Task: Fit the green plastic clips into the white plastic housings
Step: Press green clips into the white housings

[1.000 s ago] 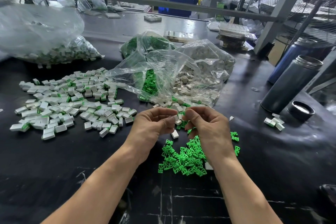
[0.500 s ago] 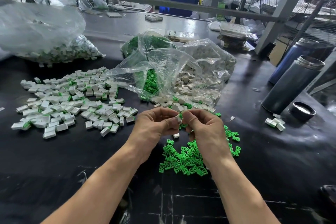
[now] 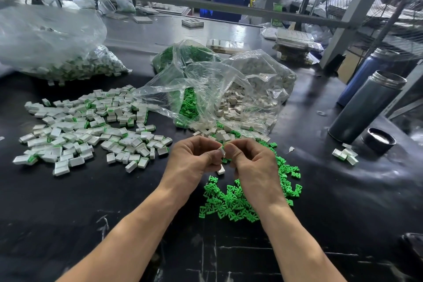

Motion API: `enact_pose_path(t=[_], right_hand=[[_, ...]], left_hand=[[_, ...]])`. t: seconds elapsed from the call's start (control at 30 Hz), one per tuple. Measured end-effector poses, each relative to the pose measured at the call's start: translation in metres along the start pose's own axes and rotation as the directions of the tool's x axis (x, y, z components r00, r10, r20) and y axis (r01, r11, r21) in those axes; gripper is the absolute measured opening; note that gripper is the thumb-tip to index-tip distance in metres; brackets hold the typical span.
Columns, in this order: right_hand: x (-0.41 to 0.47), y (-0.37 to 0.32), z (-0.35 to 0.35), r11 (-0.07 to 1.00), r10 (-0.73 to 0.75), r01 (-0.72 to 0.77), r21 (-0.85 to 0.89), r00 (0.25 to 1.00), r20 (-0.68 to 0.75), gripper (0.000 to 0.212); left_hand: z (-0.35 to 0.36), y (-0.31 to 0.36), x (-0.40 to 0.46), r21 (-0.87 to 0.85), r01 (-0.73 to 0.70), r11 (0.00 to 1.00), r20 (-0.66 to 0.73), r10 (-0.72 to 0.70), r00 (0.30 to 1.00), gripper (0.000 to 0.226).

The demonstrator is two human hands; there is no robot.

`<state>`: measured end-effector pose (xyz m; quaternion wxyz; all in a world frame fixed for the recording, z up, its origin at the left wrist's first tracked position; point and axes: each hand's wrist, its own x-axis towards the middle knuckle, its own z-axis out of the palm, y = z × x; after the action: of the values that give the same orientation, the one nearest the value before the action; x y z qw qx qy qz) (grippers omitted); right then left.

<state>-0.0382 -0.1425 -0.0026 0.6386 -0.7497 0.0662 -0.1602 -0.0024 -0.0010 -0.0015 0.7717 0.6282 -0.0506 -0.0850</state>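
Left grip: my left hand [image 3: 194, 158] is curled, thumb and fingertips pinching a white housing [image 3: 221, 151] held above the worktop [image 3: 114, 201].
Right grip: my right hand [image 3: 251, 160] is curled too, thumb pressed against the same white housing from the other side; the two hands meet on it. Whether a clip sits between my right fingers cannot be told.
Green clips: a loose heap of green clips [image 3: 229, 201] lies on the worktop directly under and just behind my right wrist.
Loose housing: one single white piece [image 3: 221, 170] lies on the worktop just below my hands.
Fitted pieces: a wide spread of white housings with green showing [image 3: 87, 130] covers the worktop to my left, well apart from the heap of clips.
Open bags: a clear bag [image 3: 217, 98] lies beyond my hands, spilling green clips and white housings at its mouth; a second bag of clips [image 3: 183, 55] sits behind it.
Far left: a large clear bag of white-and-green pieces [image 3: 57, 52].
Right edge: a grey flask [image 3: 366, 107], its dark cap [image 3: 378, 141] beside it, and a few white pieces [image 3: 344, 154] close by.
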Motion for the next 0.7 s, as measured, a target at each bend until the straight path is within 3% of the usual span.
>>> enact_pose_path(t=[0.27, 0.7], right_hand=[[-0.004, -0.002, 0.003, 1.000, 0.017, -0.017, 0.001, 0.999, -0.029, 0.015], [-0.012, -0.003, 0.020, 0.969, 0.099, -0.068, 0.236, 0.988, -0.121, 0.015]], left_hand=[[0.001, -0.004, 0.001, 0.141, -0.086, 0.986, -0.023, 0.090, 0.996, 0.029], [0.006, -0.003, -0.003, -0.066, -0.007, 0.998, -0.067, 0.002, 0.998, 0.015]])
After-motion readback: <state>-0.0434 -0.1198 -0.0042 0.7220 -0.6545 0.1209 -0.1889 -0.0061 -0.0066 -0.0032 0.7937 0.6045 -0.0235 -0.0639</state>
